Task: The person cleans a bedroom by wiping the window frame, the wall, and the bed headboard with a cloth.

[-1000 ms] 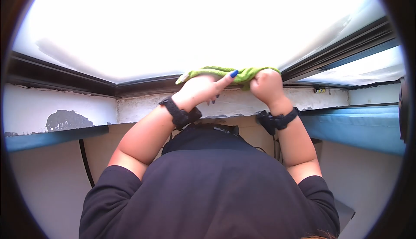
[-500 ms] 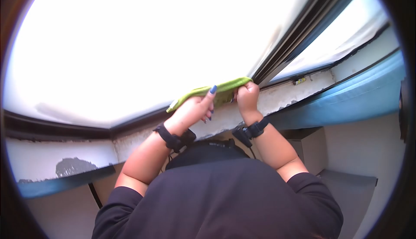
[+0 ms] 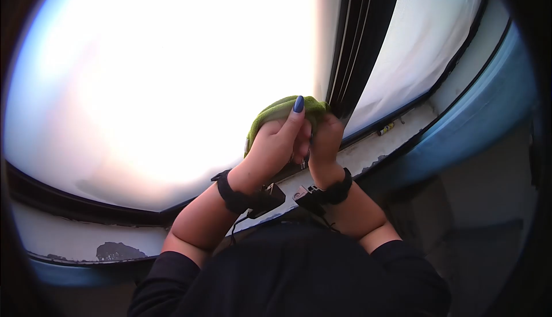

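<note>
Two bare hands meet at one bunched green cloth [image 3: 273, 111], which lies low against the view of the bright window pane [image 3: 172, 87], just beside the dark upright frame bar [image 3: 369, 29]. From the fingers, the cloth lies up and away on the far side; its long axis arches from the outer edge of the left hand [image 3: 272, 148], over the knuckles, down toward the right hand [image 3: 328, 137]. The left hand backs most of its length, while the right is nearer the bar and meets the cloth's right end. The right fingers look clenched on that end, though partly hidden and blurred; the left fingers curl loosely under a raised, blue-nailed thumb [image 3: 292, 121], and I cannot tell how firmly they grasp. Black straps circle both wrists. Beyond the right hand, a small yellow-and-dark cylinder [image 3: 386, 128] rests on the pale, worn sill [image 3: 415, 123], well apart from the cloth.
</note>
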{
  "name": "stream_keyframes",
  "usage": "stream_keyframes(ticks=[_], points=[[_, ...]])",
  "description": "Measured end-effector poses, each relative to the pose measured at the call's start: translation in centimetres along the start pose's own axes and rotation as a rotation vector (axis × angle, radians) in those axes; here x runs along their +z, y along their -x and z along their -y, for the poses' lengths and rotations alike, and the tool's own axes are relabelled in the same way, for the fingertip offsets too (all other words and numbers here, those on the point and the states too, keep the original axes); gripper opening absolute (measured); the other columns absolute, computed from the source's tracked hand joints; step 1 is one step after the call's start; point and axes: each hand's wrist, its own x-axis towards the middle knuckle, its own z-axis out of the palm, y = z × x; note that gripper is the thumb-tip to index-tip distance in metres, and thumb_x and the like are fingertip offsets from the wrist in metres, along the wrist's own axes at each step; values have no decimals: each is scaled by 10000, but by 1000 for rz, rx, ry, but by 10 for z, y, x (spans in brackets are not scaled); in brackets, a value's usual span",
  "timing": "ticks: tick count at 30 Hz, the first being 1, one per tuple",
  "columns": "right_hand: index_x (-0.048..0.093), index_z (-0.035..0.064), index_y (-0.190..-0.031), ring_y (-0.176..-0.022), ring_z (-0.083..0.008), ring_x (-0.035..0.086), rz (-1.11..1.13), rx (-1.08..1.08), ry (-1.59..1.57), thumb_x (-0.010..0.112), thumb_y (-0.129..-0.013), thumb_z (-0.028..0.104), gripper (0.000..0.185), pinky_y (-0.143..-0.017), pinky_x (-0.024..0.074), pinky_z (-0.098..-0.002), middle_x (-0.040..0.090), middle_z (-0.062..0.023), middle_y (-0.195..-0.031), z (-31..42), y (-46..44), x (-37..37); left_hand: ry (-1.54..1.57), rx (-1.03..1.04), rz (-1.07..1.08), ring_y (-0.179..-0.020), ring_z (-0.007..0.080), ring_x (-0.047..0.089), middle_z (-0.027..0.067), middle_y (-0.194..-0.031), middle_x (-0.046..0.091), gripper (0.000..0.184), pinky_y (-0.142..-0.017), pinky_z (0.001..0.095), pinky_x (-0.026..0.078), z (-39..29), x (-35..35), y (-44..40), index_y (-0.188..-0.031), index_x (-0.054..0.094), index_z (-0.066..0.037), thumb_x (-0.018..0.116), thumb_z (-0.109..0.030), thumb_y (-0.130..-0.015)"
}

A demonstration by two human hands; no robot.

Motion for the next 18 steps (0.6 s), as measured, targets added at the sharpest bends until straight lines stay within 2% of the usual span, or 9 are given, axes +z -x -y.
stream_keyframes(ticks=[2,3,6,7,8,10,13,16,18], points=[[617,-14,-803,-522,-100,526,61,-51,-17,443,-813,11,176,-455,402,-227,594,-41,-664,23,-4,20,52,92,-33,-449,117,473,36,-551,505,514,-444,217,389,-22,-4,6,-770,537,-43,357,-501,-919],[600,-24,-876,-683,-154,580,43,-50,112,391,-851,109,249,-647,467,-261,610,-90,-779,20,-6,20,78,90,-16,-450,119,473,40,-552,506,504,-446,218,387,-29,-2,7,-785,538,-41,363,-493,-920],[594,-34,-894,-694,-167,593,151,-75,-46,365,-849,124,282,-643,477,-266,612,-114,-801,36,-19,32,108,161,5,-456,123,475,47,-554,509,488,-454,223,387,-54,-8,12,-819,536,-35,371,-483,-919],[589,-41,-903,-694,-179,597,151,-101,3,348,-850,147,310,-636,487,-277,610,-127,-811,58,-21,45,120,223,18,-460,125,478,49,-556,510,482,-460,226,388,-60,-9,14,-838,534,-31,375,-479,-919],[588,-37,-886,-674,-177,590,145,-1,-174,339,-849,141,308,-621,488,-277,608,-121,-798,71,-22,56,137,240,22,-467,129,479,51,-561,512,479,-469,238,392,-66,-11,15,-871,527,-28,385,-483,-913],[604,-45,-833,-573,-156,583,198,-66,-281,358,-773,39,267,-504,476,-260,598,-116,-693,77,-38,61,202,257,72,-477,136,492,57,-582,524,480,-473,247,395,-74,-17,14,-884,523,-26,407,-491,-901],[599,-46,-843,-545,-157,564,255,-56,-394,358,-769,37,265,-495,466,-250,592,-117,-690,98,-41,79,224,316,53,-492,151,508,63,-596,531,495,-477,254,396,-86,-20,17,-883,516,-31,395,-511,-896],[595,-38,-841,-529,-153,551,411,-34,-276,353,-770,34,262,-487,454,-239,584,-108,-664,115,-18,102,204,446,-13,-506,167,521,71,-609,536,519,-481,254,393,-89,-37,37,-871,508,-38,350,-531,-899],[561,-25,-817,-484,-161,493,651,-6,-106,342,-731,4,237,-462,417,-245,555,-124,-625,111,-3,118,290,547,46,-510,178,522,99,-623,547,556,-482,255,393,-78,-72,64,-832,490,-46,269,-550,-908]])
